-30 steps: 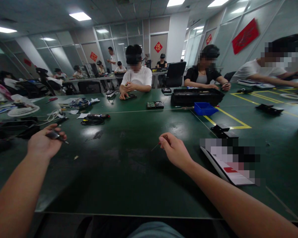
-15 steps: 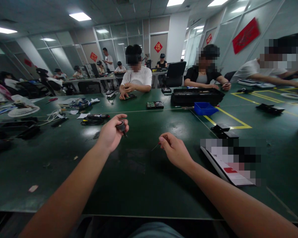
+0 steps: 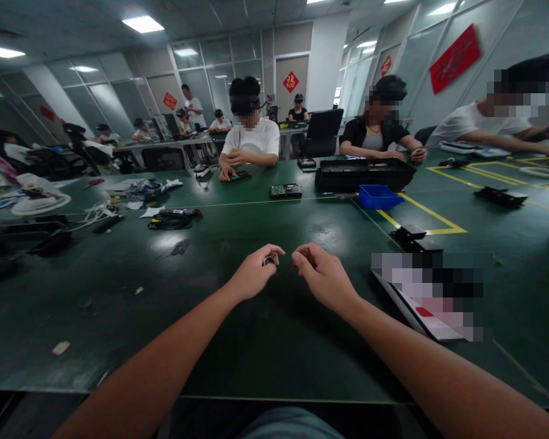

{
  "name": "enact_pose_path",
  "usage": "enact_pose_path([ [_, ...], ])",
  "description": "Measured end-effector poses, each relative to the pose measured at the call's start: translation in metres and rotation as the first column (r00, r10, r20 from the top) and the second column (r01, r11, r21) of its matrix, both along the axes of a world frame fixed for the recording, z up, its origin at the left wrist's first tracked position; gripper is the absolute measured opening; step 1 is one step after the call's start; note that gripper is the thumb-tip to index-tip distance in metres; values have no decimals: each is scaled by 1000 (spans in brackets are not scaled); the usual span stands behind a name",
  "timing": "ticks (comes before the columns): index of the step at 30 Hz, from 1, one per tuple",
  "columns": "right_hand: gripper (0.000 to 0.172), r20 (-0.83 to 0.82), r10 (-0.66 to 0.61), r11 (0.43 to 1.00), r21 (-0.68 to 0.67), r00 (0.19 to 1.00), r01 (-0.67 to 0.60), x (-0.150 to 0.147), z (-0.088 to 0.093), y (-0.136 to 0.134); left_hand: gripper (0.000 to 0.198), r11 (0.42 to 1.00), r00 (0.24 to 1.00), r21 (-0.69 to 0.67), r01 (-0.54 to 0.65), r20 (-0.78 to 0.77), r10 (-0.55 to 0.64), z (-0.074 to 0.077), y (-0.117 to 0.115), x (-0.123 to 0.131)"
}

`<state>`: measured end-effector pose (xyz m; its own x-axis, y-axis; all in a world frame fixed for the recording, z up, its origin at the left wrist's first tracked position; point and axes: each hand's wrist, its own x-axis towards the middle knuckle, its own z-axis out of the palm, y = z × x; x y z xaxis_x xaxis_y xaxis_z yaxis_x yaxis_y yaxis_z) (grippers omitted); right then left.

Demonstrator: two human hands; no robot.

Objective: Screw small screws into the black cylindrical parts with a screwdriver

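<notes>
Just above the green table (image 3: 238,347), my two hands are close together but apart. My left hand (image 3: 252,272) is closed round a small dark object (image 3: 269,261) with a round, pale-rimmed end; most of it is hidden by the fingers. In a pinch, my right hand (image 3: 324,274) holds a thin rod-like piece (image 3: 291,269) pointing down and left, with a bit of red at the fingertips. I cannot make out its kind.
A framed panel (image 3: 409,302), partly pixelated, lies by my right forearm. Beyond are black brackets (image 3: 416,239), a blue bin (image 3: 379,197), a long black housing (image 3: 363,175), a circuit-board device (image 3: 285,191) and a coiled black cable (image 3: 170,219). Co-workers sit across the table.
My left hand has moved right, towards my right hand, with the dark object turned so its round end shows. My right hand has stayed nearly still.
</notes>
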<state>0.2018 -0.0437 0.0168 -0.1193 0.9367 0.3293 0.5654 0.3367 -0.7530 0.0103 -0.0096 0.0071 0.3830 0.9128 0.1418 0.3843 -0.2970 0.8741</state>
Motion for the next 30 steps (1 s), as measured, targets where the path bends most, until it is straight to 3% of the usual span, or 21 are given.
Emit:
enact_pose_path([
  [4,26,7,7,1000,7,1000,-7,0,2,0,47,988,987,151,-16,-157,40,-15,1,-2],
  [9,32,-46,-6,1000,-15,999,6,3,2,1,30,974,986,215,-68,-132,98,-18,7,-6],
  [13,34,-91,6,999,-36,996,-10,5,-2,2,33,957,990,279,-76,-95,106,-19,12,-10],
  [20,31,-401,-14,999,28,916,27,4,-4,5,38,948,981,281,-147,-80,176,-19,14,-10],
  [30,27,-450,-49,996,49,892,80,4,-3,6,38,951,982,278,-134,-88,164,-25,16,-13],
])
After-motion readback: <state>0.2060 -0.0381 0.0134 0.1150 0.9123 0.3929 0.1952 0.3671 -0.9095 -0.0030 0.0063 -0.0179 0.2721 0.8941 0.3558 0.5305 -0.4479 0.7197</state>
